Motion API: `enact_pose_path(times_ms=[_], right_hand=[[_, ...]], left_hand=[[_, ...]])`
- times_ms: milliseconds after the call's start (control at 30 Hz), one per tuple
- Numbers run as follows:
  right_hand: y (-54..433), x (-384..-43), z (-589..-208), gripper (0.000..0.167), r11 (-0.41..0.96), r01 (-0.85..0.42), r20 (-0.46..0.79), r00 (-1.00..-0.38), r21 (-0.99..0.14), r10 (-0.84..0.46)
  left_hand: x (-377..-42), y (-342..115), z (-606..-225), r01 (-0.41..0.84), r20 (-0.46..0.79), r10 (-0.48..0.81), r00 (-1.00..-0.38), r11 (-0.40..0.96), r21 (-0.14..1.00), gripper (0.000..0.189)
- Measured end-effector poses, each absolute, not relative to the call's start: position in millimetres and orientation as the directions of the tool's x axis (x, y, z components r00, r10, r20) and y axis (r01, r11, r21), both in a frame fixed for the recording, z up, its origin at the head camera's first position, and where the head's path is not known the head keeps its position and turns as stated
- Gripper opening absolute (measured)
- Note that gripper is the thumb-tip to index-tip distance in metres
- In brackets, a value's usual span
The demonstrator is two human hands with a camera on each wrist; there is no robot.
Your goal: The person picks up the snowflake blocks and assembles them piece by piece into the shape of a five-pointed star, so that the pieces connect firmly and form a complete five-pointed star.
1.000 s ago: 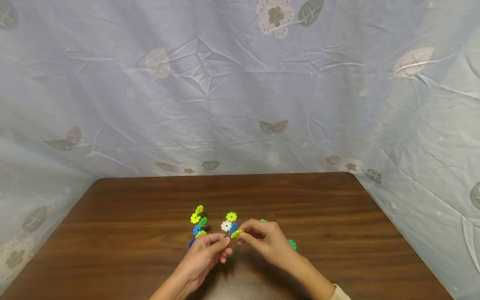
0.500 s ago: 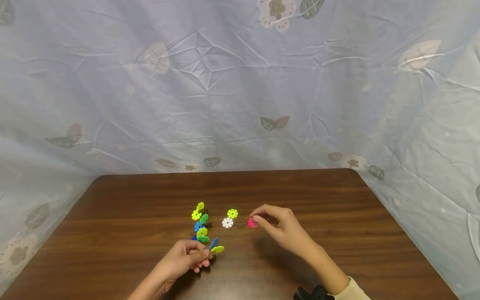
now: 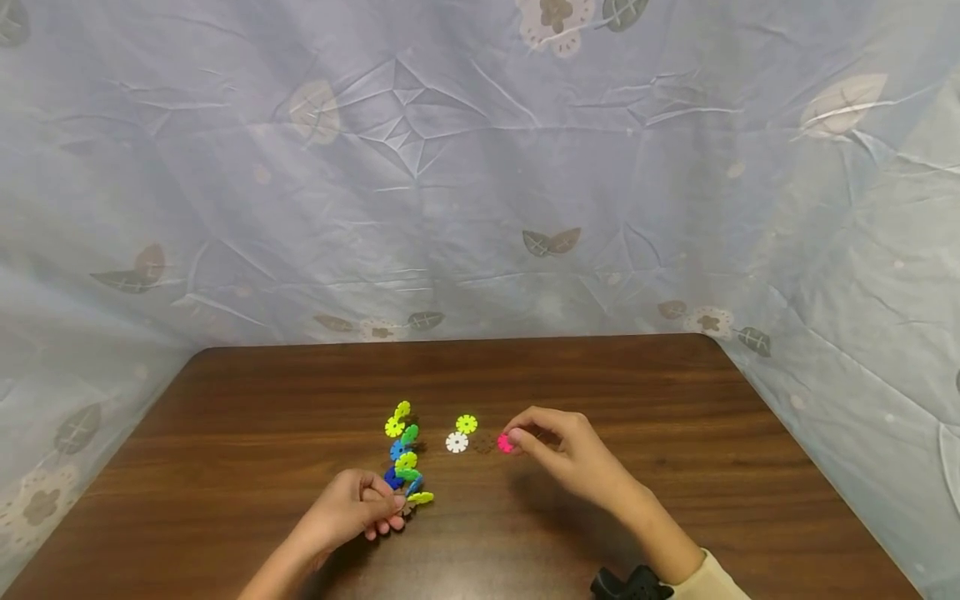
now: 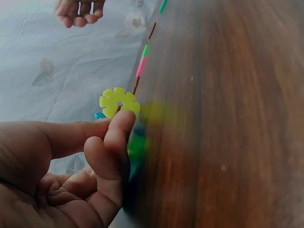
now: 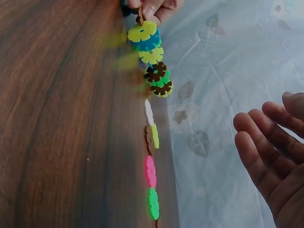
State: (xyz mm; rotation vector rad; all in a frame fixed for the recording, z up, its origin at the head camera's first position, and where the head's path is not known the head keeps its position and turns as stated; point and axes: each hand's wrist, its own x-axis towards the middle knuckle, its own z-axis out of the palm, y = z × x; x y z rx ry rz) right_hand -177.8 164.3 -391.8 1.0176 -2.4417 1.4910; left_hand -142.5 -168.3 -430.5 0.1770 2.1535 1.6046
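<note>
My left hand (image 3: pixel 352 512) pinches a brown notched disc (image 5: pixel 140 15) between thumb and fingers. Slotted to it are a yellow disc (image 3: pixel 422 497) and a blue disc (image 3: pixel 415 485). That small cluster overlaps the near end of a chain of joined discs (image 3: pixel 406 460) in yellow, green and blue. My right hand (image 3: pixel 570 454) hovers beside a pink disc (image 3: pixel 504 443). In the right wrist view its fingers (image 5: pixel 259 156) are loosely bent with nothing between them, and the pink disc lies apart from them on the table.
Loose discs lie in a line on the brown wooden table (image 3: pixel 300 400): white (image 3: pixel 457 442), yellow (image 3: pixel 467 424), brown (image 3: pixel 484 443) and green (image 5: pixel 153 203). A patterned grey cloth (image 3: pixel 465 192) hangs around the back and sides. Something black (image 3: pixel 632 583) sits by the right sleeve.
Both hands were together at the held cluster. The right hand let go and moved right to the pink disc; the left hand carried the cluster left, to the chain's near end.
</note>
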Motion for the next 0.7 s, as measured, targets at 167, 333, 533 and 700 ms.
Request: enact_pose_path(times_ms=[167, 333, 533, 700], right_hand=[[169.9, -180.0, -391.0, 0.012, 0.349, -0.593, 0.417, -0.782, -0.726, -0.463], [173.9, -181.0, -390.6, 0.013, 0.363, -0.596, 0.424, -0.785, -0.716, -0.452], [179.4, -181.4, -387.7, 0.012, 0.360, -0.599, 0.430, -0.784, -0.716, -0.448], [189.3, -184.6, -382.0, 0.011, 0.431, -0.560, 0.385, -0.817, -0.707, -0.430]], left_hand=[[-141.8, -168.6, -429.6, -0.165, -0.279, 0.311, -0.909, 0.347, 0.923, 0.021], [-141.3, -167.9, -429.1, -0.166, -0.278, 0.280, -0.919, 0.365, 0.916, 0.020], [-141.3, -170.2, -425.5, -0.174, -0.291, 0.253, -0.923, 0.400, 0.900, 0.020], [-139.0, -169.9, -407.4, -0.092, -0.219, 0.184, -0.958, 0.528, 0.844, 0.019]])
